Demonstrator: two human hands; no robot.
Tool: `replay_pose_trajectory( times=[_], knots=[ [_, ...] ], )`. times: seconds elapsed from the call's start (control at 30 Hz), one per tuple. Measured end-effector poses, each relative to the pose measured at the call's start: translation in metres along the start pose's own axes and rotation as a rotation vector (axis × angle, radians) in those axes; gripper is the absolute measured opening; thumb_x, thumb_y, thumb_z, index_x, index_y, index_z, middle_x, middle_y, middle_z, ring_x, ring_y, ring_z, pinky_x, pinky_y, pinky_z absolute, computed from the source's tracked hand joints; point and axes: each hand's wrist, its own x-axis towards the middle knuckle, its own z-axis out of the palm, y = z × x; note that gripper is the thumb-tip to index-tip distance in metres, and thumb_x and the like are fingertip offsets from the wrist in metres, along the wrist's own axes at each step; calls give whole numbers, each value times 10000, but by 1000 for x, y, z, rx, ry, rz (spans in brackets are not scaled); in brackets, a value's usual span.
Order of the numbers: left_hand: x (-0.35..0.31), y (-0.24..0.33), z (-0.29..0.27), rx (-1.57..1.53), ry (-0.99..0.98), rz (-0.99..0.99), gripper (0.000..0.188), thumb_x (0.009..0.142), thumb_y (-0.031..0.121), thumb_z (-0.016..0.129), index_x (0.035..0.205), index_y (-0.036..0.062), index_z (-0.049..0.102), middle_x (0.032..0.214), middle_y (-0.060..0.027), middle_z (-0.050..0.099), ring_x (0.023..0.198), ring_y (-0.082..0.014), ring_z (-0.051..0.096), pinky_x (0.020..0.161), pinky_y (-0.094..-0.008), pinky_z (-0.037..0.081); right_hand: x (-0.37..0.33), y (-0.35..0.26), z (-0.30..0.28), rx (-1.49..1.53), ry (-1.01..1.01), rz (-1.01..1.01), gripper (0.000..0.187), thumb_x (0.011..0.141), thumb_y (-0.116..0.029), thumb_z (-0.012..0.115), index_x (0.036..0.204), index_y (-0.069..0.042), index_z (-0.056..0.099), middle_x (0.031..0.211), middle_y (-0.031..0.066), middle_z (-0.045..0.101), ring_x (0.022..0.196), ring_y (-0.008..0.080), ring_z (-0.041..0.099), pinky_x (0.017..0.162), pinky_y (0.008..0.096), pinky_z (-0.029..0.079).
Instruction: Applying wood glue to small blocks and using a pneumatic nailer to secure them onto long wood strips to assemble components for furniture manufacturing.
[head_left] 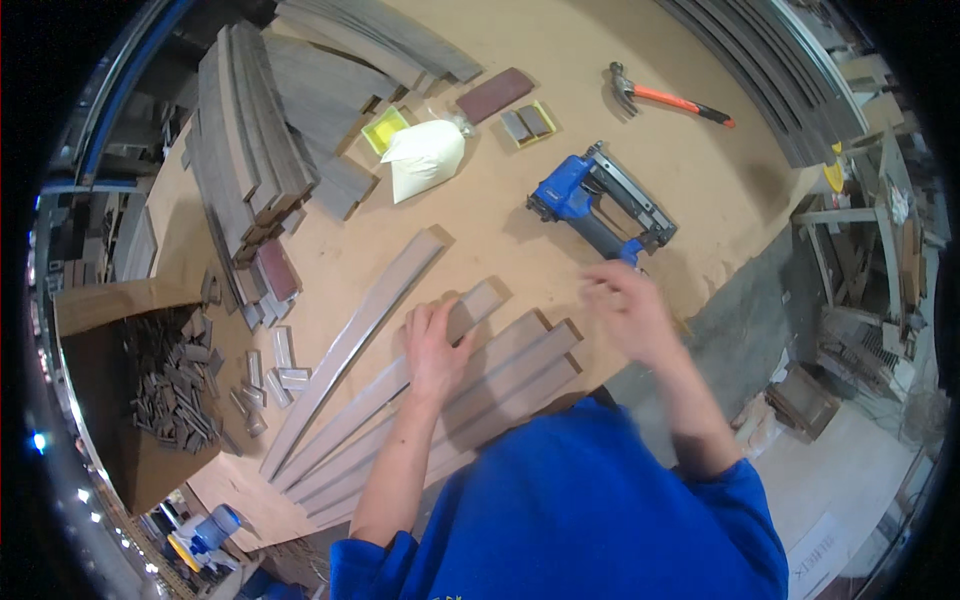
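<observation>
Our left hand (432, 345) lay flat, fingers spread and grasping nothing, on the grey wooden slats (500, 380) at the counter's (520, 230) six o'clock, while our blurred right hand (625, 305) hovered loosely open below the blue nail gun (590, 205).

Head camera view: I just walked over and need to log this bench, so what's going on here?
A person in a blue top stands at a workbench. The left hand presses flat on a row of grey wooden strips laid side by side. The right hand, blurred, is empty and hovers just short of a blue nail gun. A hammer, a white bag, stacked strips and a cardboard box of small offcuts lie about.
</observation>
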Motion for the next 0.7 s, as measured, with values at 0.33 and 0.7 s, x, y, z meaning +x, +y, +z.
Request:
replay_pose_trajectory(
  times=[0.33, 0.7],
  knots=[
    [1, 4, -2, -18, -3, -15, 543, 764, 183, 879, 1254, 61, 679, 1117, -124, 598, 1122, -337, 553, 1000, -465, 430, 20, -7, 92, 150, -302, 103, 574, 990, -135, 531, 1558, -117, 446, 1362, 169, 698, 1229, 351, 677, 1051, 459, 528],
    [0, -2, 2, 35, -3, -10, 536, 796, 179, 871, 1280, 66, 671, 1139, -139, 589, 1134, -352, 553, 1023, -478, 442, 14, 4, 23, -222, 135, -68, 505, 860, -144, 704, 1361, -113, 644, 1113, 149, 735, 1081, 383, 677, 946, 483, 542]
  ],
)
